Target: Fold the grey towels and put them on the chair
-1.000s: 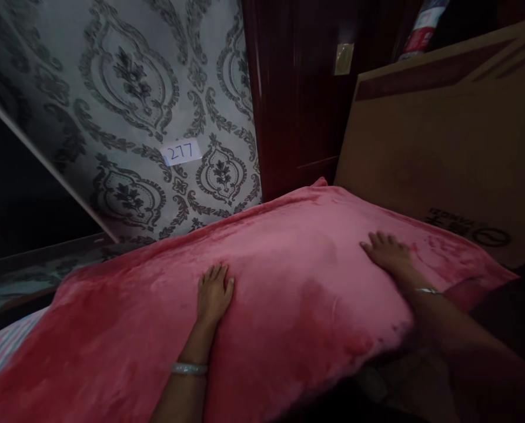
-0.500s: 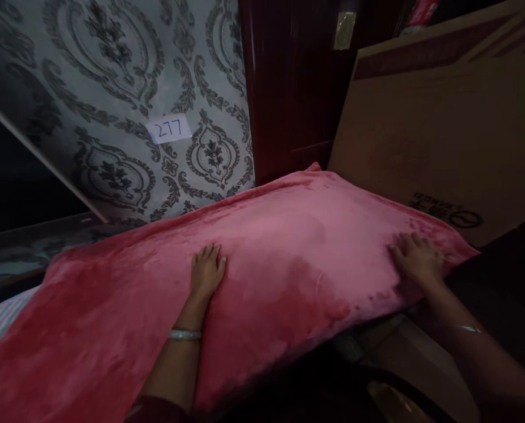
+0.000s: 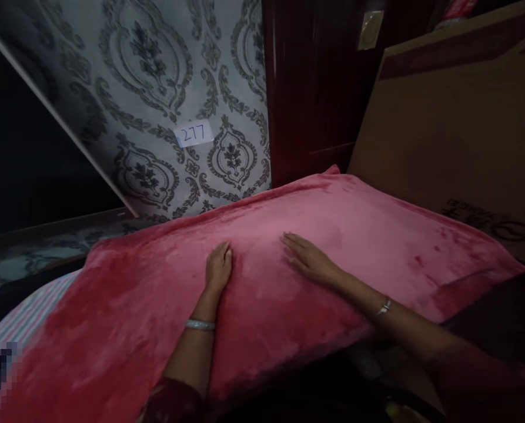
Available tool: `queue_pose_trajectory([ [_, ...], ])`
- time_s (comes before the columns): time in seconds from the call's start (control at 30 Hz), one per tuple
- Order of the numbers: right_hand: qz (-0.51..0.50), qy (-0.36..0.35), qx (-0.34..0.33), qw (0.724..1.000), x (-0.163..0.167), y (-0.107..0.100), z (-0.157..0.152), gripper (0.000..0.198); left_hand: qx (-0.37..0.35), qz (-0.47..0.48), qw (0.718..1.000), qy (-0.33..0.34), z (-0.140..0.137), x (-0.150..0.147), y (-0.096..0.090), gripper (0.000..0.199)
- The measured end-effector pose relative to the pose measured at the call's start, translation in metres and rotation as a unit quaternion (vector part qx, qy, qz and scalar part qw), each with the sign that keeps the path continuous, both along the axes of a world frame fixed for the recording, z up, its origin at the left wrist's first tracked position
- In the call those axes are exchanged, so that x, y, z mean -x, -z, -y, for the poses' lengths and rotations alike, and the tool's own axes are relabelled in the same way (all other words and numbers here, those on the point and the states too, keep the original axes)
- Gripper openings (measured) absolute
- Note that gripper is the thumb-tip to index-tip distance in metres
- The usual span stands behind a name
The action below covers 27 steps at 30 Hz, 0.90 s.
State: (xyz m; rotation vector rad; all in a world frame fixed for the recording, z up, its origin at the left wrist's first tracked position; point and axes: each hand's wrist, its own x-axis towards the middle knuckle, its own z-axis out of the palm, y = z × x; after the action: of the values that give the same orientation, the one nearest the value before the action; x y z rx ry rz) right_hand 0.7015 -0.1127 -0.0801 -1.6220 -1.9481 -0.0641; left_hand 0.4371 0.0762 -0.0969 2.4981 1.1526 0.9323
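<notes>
A large pink plush pillow [image 3: 377, 235] lies across the middle of the view. My left hand [image 3: 218, 267] rests flat on its upper middle, fingers together, a silver bangle on the wrist. My right hand [image 3: 308, 258] lies flat on the pillow just right of the left hand, fingers stretched out and pointing left, also with a bangle on the wrist. Neither hand grips anything.
Grey damask-patterned wall [image 3: 156, 88] behind carries a white label reading 277 [image 3: 194, 134]. A dark red wooden door or post [image 3: 315, 88] stands beside it. A big cardboard box [image 3: 456, 129] leans at right. Striped bedding [image 3: 28, 311] shows at lower left.
My right hand slid from the pillow's right end leftward to its middle, close to the left hand. The left hand stayed put. The view shifted slightly.
</notes>
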Motion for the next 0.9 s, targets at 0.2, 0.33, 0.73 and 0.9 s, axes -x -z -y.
queue_pose_trajectory([
  [0.2, 0.084, -0.051, 0.115, 0.989, 0.037, -0.003, -0.050, 0.070, 0.039, 0.105, 0.994, -0.004, -0.005, 0.001, 0.006, 0.042],
  [0.33, 0.099, -0.022, 0.154, 0.983, 0.048, -0.001, -0.067, 0.072, 0.021, 0.076, 0.997, -0.009, -0.005, 0.002, 0.007, 0.042],
  [0.73, 0.103, 0.004, 0.157, 0.982, 0.037, 0.021, -0.075, 0.064, -0.007, -0.164, 0.985, -0.043, 0.013, -0.003, -0.007, 0.048],
  [0.9, 0.105, -0.015, 0.145, 0.984, 0.025, 0.022, -0.063, 0.065, -0.010, -0.154, 0.987, -0.036, 0.011, -0.001, -0.006, 0.047],
])
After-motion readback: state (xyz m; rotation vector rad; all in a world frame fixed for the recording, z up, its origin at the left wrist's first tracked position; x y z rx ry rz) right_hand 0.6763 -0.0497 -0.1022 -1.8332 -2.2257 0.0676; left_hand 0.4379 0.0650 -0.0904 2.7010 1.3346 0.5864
